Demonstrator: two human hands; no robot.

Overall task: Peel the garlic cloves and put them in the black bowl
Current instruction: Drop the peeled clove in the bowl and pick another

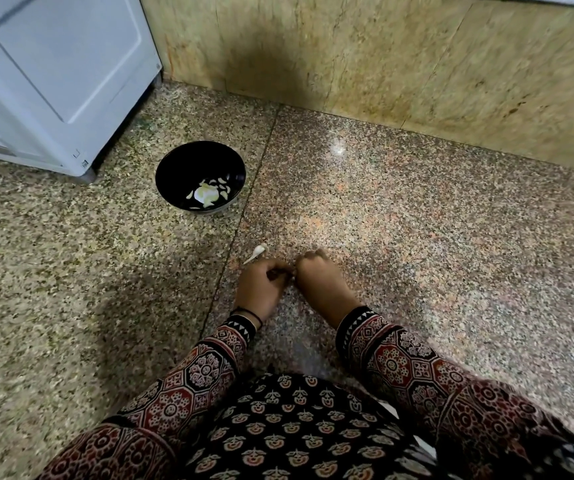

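black bowl (188,166) just beside white appliance (71,81) corner.

Open floor to the black bowl (188,164), one garlic clove (257,252) in the way.
From the left hand (261,285) and right hand (316,278), speckled stone floor (417,237) runs free far-left to the bowl; the clove lies just beyond the left hand. A white appliance (53,74) hems the bowl's far-left side, a stone wall (382,64) closes the far edge, and the right is wide open.

Home kitchen, judging by speckled stone floor (417,237) and white appliance (64,64).
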